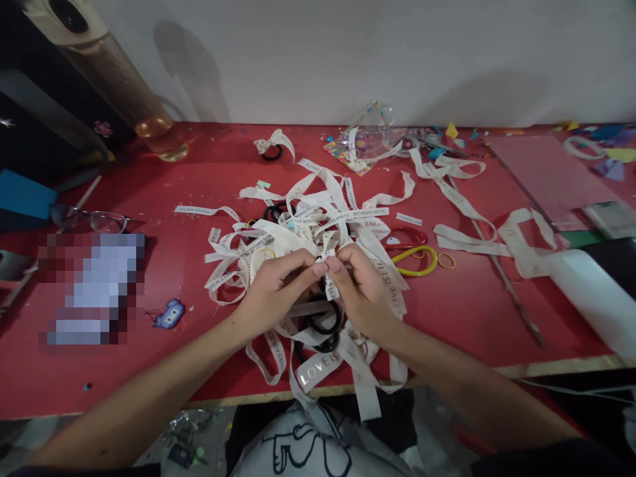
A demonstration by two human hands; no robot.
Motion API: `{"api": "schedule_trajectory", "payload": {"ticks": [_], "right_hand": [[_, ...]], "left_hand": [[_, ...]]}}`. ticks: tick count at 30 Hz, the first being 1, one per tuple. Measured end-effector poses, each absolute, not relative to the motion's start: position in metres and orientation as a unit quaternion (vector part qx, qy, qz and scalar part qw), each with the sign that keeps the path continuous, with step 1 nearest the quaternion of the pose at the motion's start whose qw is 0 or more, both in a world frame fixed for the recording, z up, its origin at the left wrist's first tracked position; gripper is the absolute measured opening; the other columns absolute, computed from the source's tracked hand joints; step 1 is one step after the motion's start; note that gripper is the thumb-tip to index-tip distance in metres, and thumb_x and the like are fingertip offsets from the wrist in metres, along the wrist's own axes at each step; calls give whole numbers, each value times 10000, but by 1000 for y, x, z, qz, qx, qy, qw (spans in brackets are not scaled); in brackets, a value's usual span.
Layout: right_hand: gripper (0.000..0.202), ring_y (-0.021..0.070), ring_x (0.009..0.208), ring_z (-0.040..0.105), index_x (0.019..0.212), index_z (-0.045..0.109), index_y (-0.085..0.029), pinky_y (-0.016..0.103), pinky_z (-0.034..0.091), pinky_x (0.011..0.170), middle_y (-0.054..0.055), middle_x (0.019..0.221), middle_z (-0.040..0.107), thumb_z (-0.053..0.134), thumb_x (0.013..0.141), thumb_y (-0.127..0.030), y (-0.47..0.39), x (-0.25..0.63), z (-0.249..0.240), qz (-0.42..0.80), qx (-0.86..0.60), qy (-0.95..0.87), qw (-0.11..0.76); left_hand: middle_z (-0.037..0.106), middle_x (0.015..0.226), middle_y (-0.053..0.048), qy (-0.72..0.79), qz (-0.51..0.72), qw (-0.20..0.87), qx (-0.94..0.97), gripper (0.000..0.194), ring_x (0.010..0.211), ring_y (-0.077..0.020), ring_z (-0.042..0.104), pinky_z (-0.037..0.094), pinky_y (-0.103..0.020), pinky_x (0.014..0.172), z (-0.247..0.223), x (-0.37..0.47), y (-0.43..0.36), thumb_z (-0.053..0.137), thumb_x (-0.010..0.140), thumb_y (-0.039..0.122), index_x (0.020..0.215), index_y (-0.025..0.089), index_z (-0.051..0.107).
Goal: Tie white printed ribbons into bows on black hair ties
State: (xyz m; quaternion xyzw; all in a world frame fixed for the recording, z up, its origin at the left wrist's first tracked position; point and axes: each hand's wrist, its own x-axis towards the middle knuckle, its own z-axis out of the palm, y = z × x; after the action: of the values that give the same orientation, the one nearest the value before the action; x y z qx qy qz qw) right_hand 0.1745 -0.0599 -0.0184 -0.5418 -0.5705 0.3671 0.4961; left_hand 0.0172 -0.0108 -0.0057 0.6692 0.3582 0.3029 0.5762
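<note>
Both hands meet over a tangled heap of white printed ribbons [278, 245] in the middle of the red table. My left hand [285, 281] pinches a narrow white ribbon [331, 289] with black lettering between thumb and fingers. Facing it, my right hand [362, 285] pinches the same ribbon, and the two thumb tips almost touch. Black hair ties [325, 318] lie just below the hands among the ribbons. Scissors with a yellow handle [417, 262] rest to the right of the heap, partly covered by ribbon.
A tall clear bottle [161, 136] stands at the back left. Glasses [106, 222], a blurred-out phone [97, 288] and a purple charm [169, 314] lie on the left. Behind the heap sits a ribbon bow on a hair tie [272, 151]. A thin stick [517, 301] lies on the right.
</note>
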Motion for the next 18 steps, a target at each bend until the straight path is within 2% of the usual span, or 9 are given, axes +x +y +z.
{"api": "schedule_trajectory", "payload": {"ticks": [5,8,12,18], "right_hand": [[332,91,476,372,775,418,-239,249,319,455,-73,582,366,478,998,-478,-59,177,-16,427,-505,-565,493],[336,91,463,368,777,419,-243,240,331,437,-76,568,366,481,993,-492,-59,176,-15,450,-499,-546,501],[330,93,472,385,795,433,-246,242,354,435,-71,591,384,522,967,-513,-59,174,-19,440,-539,-497,518],[319,95,453,361,822,448,-255,257,337,424,-77,586,394,587,928,-522,-58,173,-23,407,-568,-467,542]], "left_hand": [[591,633,19,333,303,669,591,340,559,-85,489,421,-204,558,-5,15,-8,603,932,414,690,175,602],[591,628,21,331,304,691,567,348,554,-85,498,417,-205,551,-5,16,-7,596,934,421,684,178,587],[582,606,27,351,283,615,647,398,557,-77,500,405,-201,562,-1,19,-11,520,972,425,673,171,588],[559,568,39,355,274,538,714,325,535,-78,451,355,-202,516,-1,23,-19,627,901,375,653,169,589]]}}
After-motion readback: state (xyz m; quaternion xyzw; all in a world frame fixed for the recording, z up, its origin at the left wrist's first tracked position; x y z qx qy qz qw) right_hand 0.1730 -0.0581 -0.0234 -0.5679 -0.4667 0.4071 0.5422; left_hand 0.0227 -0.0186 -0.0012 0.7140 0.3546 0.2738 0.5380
